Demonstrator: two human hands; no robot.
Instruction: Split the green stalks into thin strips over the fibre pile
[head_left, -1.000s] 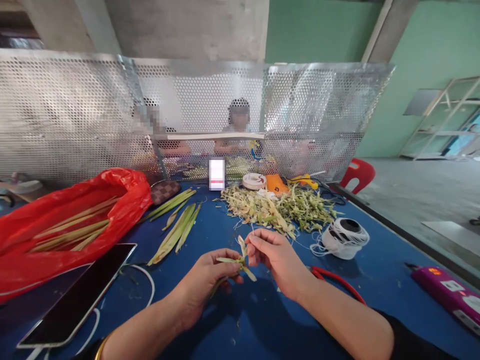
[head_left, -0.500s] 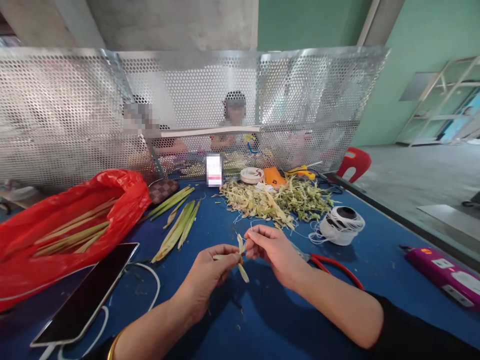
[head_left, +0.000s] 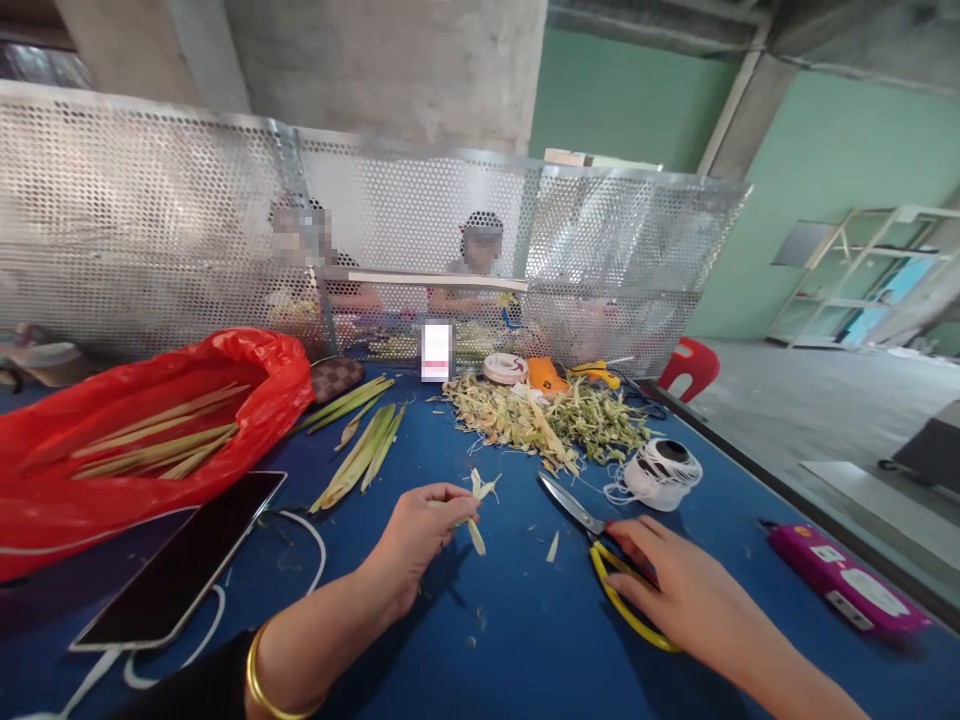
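In my left hand (head_left: 424,525), thumb and fingers pinch a small pale piece of corn husk (head_left: 478,535), tied or folded so that several tips stick out. To the right, my right hand (head_left: 656,575) closes on the handles of a pair of scissors (head_left: 574,503). These have red and yellow handles, and the blades point away to the left. A small loose husk sliver (head_left: 553,547) lies between the two hands on the blue table (head_left: 525,620).
Flat husks (head_left: 360,455) and a red bag (head_left: 274,365) of long husks lie left, by a tablet (head_left: 187,560) with a white cable. Behind are a husk pile (head_left: 517,425) and a white thread spool (head_left: 664,475). A purple box (head_left: 847,580) lies right. People sit behind a perforated screen (head_left: 420,200).
My right hand has left the husk piece, moved right and taken hold of the scissors. My left hand still pinches the husk piece. The view has tilted slightly.
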